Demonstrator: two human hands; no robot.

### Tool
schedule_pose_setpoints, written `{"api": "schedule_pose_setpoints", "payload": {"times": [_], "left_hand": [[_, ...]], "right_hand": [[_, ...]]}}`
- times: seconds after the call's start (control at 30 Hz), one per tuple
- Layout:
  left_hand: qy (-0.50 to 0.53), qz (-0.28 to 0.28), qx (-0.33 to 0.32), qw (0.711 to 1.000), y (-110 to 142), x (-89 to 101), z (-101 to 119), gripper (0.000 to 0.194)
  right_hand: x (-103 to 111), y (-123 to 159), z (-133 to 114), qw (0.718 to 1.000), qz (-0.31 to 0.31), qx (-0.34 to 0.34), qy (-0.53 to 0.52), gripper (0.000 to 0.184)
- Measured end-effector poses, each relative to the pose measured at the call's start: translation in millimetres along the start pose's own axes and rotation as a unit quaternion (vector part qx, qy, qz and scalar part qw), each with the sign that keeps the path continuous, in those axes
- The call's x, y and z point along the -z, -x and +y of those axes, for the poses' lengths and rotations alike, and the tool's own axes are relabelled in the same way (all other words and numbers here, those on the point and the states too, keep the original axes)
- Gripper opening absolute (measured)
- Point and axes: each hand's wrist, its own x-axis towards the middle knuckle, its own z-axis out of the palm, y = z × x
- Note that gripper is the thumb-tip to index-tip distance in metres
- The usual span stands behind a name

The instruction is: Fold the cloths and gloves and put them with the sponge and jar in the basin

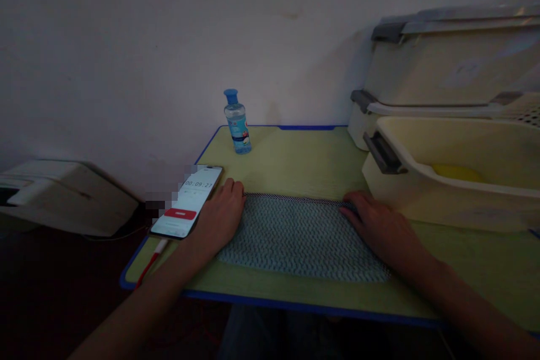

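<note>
A blue-grey patterned cloth (301, 239) lies flat on the table in front of me, its far edge bordered by a dark checked strip. At its far left corner is my left hand (225, 211), fingers curled over the edge and closed on it. My right hand (371, 219) has the far right corner between thumb and fingers. Both fingertips partly hide the corners they hold. Close beside my left wrist rests a phone (188, 199) with a lit timer screen.
A clear bottle with a blue cap (238, 124) stands near the table's far left. On the right are an open cream bin (447, 197) with something yellow inside and stacked lidded boxes (447, 67). A red cable (147, 270) runs from the phone over the blue-edged table (304, 163).
</note>
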Motion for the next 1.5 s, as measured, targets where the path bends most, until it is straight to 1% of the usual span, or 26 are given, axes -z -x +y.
{"api": "schedule_pose_setpoints", "payload": {"times": [0.13, 0.33, 0.4, 0.5, 0.6, 0.7, 0.8, 0.93, 1.03, 1.13, 1.2, 1.3, 1.4, 1.5], "left_hand": [[0.008, 0.005, -0.005, 1.000, 1, -0.8, 0, 0.020], [0.088, 0.035, 0.006, 0.995, -1, -6.9, -3, 0.012], [0.116, 0.046, 0.006, 0.992, -2, -9.4, -3, 0.010], [0.149, 0.066, 0.008, 0.987, -2, -12.7, -3, 0.009], [0.172, 0.097, 0.013, 0.980, -2, -14.9, -4, 0.011], [0.168, 0.117, 0.019, 0.979, -2, -16.1, -5, 0.017], [0.159, 0.121, 0.022, 0.980, -2, -17.5, -7, 0.020], [0.159, 0.127, 0.003, 0.979, -3, -20.8, -10, 0.020], [0.155, 0.127, -0.008, 0.980, -3, -22.2, -11, 0.021], [0.156, 0.119, -0.007, 0.980, -4, -21.3, -10, 0.022], [0.166, 0.117, -0.004, 0.979, -4, -20.1, -9, 0.023], [0.184, 0.124, -0.006, 0.975, -3, -18.7, -7, 0.025], [0.184, 0.127, -0.009, 0.975, -2, -18.5, -5, 0.026], [0.180, 0.123, -0.008, 0.976, -3, -17.5, -6, 0.027]], "right_hand": [[-6, -2, 6, 0.996, 0.022, 0.017, -0.080, 0.011], [-7, -2, 9, 0.982, 0.051, 0.025, -0.180, 0.006], [-5, 0, 8, 0.972, 0.054, 0.015, -0.229, 0.005], [0, 3, 6, 0.951, 0.042, -0.009, -0.306, 0.003], [5, 4, 4, 0.934, 0.039, -0.015, -0.356, 0.002], [7, 4, 4, 0.924, 0.045, -0.020, -0.379, 0.003], [6, 4, 7, 0.916, 0.045, -0.027, -0.397, 0.009], [3, 3, 10, 0.903, 0.048, -0.029, -0.426, 0.018], [-1, 3, 13, 0.898, 0.042, -0.039, -0.436, 0.023], [-2, 3, 13, 0.904, 0.038, -0.049, -0.422, 0.023], [0, 2, 13, 0.916, 0.046, -0.047, -0.396, 0.023], [3, 2, 11, 0.936, 0.074, -0.033, -0.343, 0.021], [2, 3, 10, 0.953, 0.089, -0.018, -0.290, 0.015], [-1, 5, 11, 0.969, 0.102, 0.021, -0.225, 0.005]]}}
